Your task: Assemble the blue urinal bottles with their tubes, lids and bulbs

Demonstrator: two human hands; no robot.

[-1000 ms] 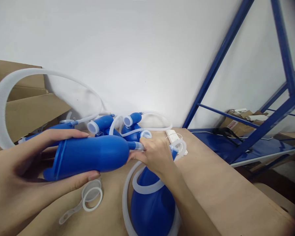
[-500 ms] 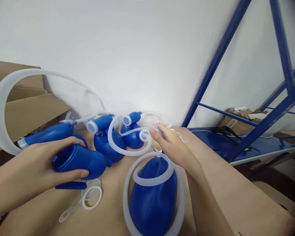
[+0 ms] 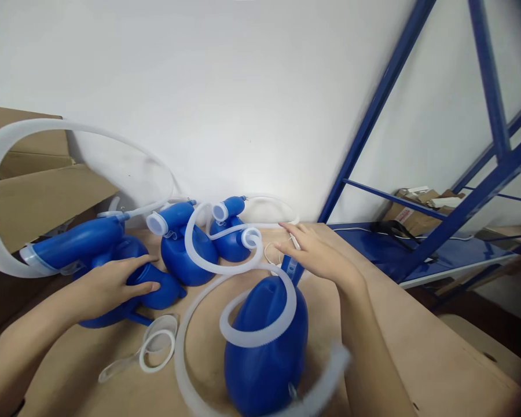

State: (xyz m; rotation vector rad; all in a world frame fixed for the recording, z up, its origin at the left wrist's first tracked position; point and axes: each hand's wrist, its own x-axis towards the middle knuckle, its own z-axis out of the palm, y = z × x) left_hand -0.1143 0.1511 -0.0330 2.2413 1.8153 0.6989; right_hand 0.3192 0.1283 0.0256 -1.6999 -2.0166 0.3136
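My left hand (image 3: 117, 284) is wrapped round a blue cup-shaped spout piece (image 3: 162, 288), thumb on its near side, over a blue bottle lying at the left. My right hand (image 3: 312, 249) has its fingers spread, above the blue neck (image 3: 292, 267) of a large blue plastic bottle (image 3: 267, 347). A coiled white corrugated hose (image 3: 260, 339) lies over that bottle, and its loose end at the lower right is blurred. Below my left hand are a white ring (image 3: 144, 360) and a translucent round cap with a strap (image 3: 169, 324).
More blue bottles (image 3: 186, 255) with angled spouts and hoses stand along the white wall. A cardboard box (image 3: 47, 191) is at the left, with a big hose loop before it. Blue metal framing (image 3: 377, 116) and a blue shelf (image 3: 373, 249) lie to the right of the wooden table (image 3: 417, 336).
The white hose has uncoiled, its loose end swinging out to the lower right. My right hand's fingers have spread. My left hand has lowered the spout piece, its mouth now turned out of sight.
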